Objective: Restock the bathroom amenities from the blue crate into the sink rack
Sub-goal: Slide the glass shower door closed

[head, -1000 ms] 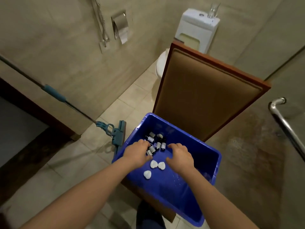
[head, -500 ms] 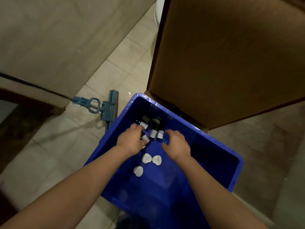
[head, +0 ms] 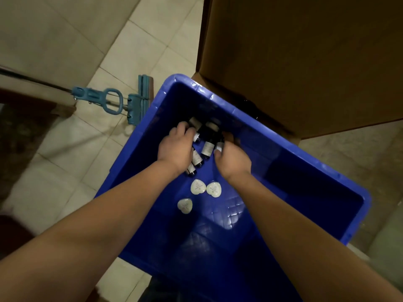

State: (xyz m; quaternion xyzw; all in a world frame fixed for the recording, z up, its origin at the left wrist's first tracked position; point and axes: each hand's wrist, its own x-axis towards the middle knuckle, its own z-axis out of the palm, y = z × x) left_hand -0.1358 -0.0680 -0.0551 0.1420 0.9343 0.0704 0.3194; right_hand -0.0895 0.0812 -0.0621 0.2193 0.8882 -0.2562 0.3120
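Soaps (head: 198, 186), 3 white hearts, lie on the crate (head: 272, 135) floor nearest the person. Just beyond, the left hand (head: 174, 150) and right hand (head: 233, 159) each curl fingers round dark bottles (head: 207, 148) heaped near the crate's far wall. Farther off, a mop (head: 139, 101) lies on the tiles (head: 72, 149) at left, a brown panel (head: 305, 62) behind.

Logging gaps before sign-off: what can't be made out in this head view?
Sink rack: outside the head view.
Bottle count: left hand and right hand cover part of the dark bottles.
Grip: the hands' backs hide the fingertips, so holding or touching is unclear.
Print on heart-shaped packets: too small.
Blue crate: near end cut by the bottom edge.
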